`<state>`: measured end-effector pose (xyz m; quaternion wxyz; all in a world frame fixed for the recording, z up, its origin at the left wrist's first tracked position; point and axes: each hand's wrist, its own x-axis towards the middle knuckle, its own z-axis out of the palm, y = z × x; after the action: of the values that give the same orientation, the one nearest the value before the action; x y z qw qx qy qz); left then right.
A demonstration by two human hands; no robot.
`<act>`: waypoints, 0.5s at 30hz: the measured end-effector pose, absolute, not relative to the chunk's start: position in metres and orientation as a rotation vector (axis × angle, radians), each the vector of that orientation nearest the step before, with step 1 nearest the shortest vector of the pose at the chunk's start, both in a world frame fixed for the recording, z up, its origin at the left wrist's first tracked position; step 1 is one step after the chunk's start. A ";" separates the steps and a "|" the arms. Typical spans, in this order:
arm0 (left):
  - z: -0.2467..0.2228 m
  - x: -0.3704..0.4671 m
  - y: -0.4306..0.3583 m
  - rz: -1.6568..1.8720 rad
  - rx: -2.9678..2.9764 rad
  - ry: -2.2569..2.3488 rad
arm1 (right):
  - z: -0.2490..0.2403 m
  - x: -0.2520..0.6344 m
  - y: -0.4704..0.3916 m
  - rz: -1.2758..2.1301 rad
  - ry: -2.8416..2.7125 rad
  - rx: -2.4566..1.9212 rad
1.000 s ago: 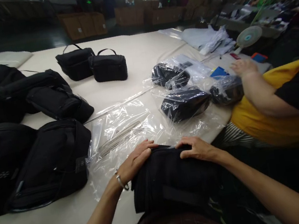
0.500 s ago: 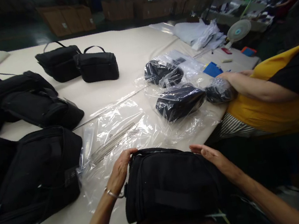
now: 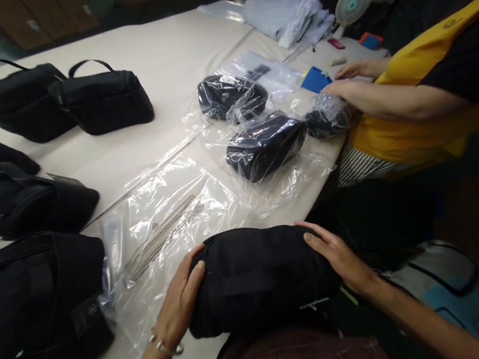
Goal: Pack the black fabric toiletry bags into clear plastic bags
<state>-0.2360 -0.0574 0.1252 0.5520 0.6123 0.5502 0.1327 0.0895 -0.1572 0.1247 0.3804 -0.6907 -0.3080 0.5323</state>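
Note:
A black fabric bag (image 3: 259, 276) lies close against my front at the table's near edge. My left hand (image 3: 187, 294) grips its left end, thumb on top; a bracelet circles that wrist. On the opposite end, my right hand (image 3: 335, 252) clasps the bag with the thumb on its upper side and fingers behind. The bag's underside is hidden. Just beyond it, clear plastic bags (image 3: 180, 204) with printed lines lie flat on the table (image 3: 173, 50).
Several black bags stand at left, including one with a raised handle (image 3: 106, 100). Two plastic-wrapped bags, the nearer one (image 3: 265, 145) included, lie ahead. At right a co-worker in a yellow apron (image 3: 398, 118) handles another wrapped bag (image 3: 327, 117). A fan (image 3: 352, 4) stands behind.
My hands have closed onto the bag's ends, and its top has tipped so the rim faces away. My view has turned down and to the right. The co-worker's hands shifted slightly.

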 end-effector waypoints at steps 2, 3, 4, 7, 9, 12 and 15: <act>0.121 -0.239 -0.050 0.243 1.487 1.339 | 0.126 0.093 -0.150 1.451 -0.817 -1.738; 0.122 -0.242 -0.048 0.220 1.498 1.356 | 0.129 0.093 -0.148 1.456 -0.851 -1.738; 0.123 -0.247 -0.049 0.207 1.504 1.368 | 0.132 0.091 -0.149 1.442 -0.901 -1.740; 0.129 -0.261 -0.055 0.188 1.504 1.383 | 0.141 0.085 -0.157 1.372 -1.062 -1.747; 0.131 -0.264 -0.058 0.126 1.514 1.355 | 0.141 0.083 -0.165 1.355 -1.117 -1.776; 0.132 -0.255 -0.055 0.039 1.550 1.297 | 0.134 0.085 -0.174 1.376 -1.080 -1.800; 0.126 -0.241 -0.043 0.144 1.621 1.295 | 0.126 0.089 -0.175 1.287 -1.033 -1.825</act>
<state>-0.2411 -0.0429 0.1265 0.5062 0.6722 0.5369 0.0599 0.0886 -0.1746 0.1258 0.3338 -0.6992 -0.3959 0.4929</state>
